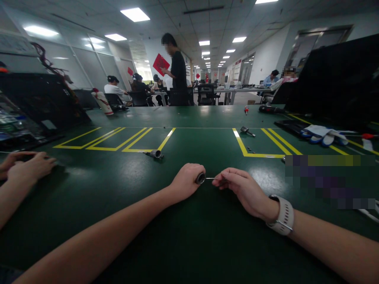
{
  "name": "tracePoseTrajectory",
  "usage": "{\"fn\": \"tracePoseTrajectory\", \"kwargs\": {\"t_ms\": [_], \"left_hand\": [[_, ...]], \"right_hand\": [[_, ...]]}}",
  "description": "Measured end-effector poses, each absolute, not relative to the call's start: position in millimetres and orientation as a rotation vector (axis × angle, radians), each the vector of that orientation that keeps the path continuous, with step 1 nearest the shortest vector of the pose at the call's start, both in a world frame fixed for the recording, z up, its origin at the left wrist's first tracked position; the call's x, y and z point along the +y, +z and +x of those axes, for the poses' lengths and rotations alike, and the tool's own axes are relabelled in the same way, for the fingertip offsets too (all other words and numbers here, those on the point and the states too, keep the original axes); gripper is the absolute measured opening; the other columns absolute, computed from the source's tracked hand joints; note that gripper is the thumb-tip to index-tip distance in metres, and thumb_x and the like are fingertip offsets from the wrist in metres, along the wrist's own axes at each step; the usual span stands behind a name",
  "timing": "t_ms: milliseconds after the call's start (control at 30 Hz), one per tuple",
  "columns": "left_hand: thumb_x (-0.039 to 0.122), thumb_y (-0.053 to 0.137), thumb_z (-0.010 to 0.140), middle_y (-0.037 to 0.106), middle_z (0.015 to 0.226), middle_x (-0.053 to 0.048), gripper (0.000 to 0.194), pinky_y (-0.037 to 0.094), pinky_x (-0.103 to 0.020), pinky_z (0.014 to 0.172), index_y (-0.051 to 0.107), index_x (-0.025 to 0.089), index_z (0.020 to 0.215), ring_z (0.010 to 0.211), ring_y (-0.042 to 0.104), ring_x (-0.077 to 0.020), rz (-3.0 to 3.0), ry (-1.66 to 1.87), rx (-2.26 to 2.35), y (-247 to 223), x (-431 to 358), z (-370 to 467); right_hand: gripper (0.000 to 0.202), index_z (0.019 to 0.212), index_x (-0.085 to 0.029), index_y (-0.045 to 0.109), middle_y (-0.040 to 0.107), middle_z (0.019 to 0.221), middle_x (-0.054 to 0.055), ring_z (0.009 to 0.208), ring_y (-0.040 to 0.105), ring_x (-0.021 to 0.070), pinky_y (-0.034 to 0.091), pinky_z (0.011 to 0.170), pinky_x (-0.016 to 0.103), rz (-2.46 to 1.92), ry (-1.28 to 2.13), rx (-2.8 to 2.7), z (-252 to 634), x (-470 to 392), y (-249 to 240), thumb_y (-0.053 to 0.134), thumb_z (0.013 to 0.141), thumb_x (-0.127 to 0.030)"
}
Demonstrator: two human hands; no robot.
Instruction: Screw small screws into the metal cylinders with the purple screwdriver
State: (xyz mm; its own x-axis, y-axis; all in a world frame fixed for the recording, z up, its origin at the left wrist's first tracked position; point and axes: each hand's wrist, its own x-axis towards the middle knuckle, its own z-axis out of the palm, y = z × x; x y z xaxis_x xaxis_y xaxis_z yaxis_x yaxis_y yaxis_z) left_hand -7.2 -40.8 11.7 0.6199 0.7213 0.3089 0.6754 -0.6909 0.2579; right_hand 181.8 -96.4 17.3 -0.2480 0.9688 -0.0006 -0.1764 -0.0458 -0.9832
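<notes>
In the head view, my left hand (188, 181) is closed around a dark metal cylindrical part (200, 178), its round open end facing me. My right hand (235, 184), with a pale watch strap on the wrist, pinches a thin metal rod (210, 178). The rod reaches left to the side of the cylindrical part; whether it enters a hole there cannot be seen. A similar metal part (156, 154) lies on the green table ahead of my left hand, and another metal part (247, 131) lies farther back on the right.
Yellow tape (139, 150) marks boxes on the green table (195, 136). Small dark pieces (250, 150) lie inside one. White-and-blue gloves (324, 135) and a power drill (271, 109) are at right. A co-worker's hands (28, 167) are at the left edge. A white bottle (102, 101) stands behind.
</notes>
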Motion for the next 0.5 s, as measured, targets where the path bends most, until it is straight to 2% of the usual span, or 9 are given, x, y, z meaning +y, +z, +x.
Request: {"fn": "tracePoseTrajectory", "kwargs": {"t_ms": [167,400,500], "left_hand": [[0.007,0.054,0.070,0.057,0.072,0.000,0.010,0.039,-0.028,0.068,0.053,0.016,0.074,0.069,0.052,-0.0149,2.693,0.631,1.138,10,-38,-7],[0.009,0.052,0.071,0.053,0.066,0.002,0.009,0.035,-0.026,0.058,0.052,0.017,0.068,0.064,0.049,-0.0137,2.554,0.725,1.296,7,-36,-5],[0.008,0.052,0.071,0.052,0.066,0.002,0.009,0.035,-0.025,0.059,0.051,0.017,0.068,0.064,0.049,-0.0133,2.556,0.735,1.278,7,-36,-6]], "right_hand": [[0.021,0.078,-0.017,0.063,0.065,0.083,0.005,0.082,0.058,0.0177,0.043,0.074,0.034,-0.954,1.420,-1.285,181,-98,16,0.049,0.085,-0.032],[0.022,0.081,-0.019,0.062,0.062,0.083,0.003,0.077,0.056,0.0175,0.042,0.070,0.034,-1.096,0.964,-1.740,176,-111,23,0.047,0.087,-0.034],[0.021,0.083,-0.020,0.062,0.063,0.085,0.003,0.079,0.057,0.0174,0.043,0.070,0.033,-1.074,1.007,-1.737,177,-110,21,0.047,0.088,-0.034]]}}
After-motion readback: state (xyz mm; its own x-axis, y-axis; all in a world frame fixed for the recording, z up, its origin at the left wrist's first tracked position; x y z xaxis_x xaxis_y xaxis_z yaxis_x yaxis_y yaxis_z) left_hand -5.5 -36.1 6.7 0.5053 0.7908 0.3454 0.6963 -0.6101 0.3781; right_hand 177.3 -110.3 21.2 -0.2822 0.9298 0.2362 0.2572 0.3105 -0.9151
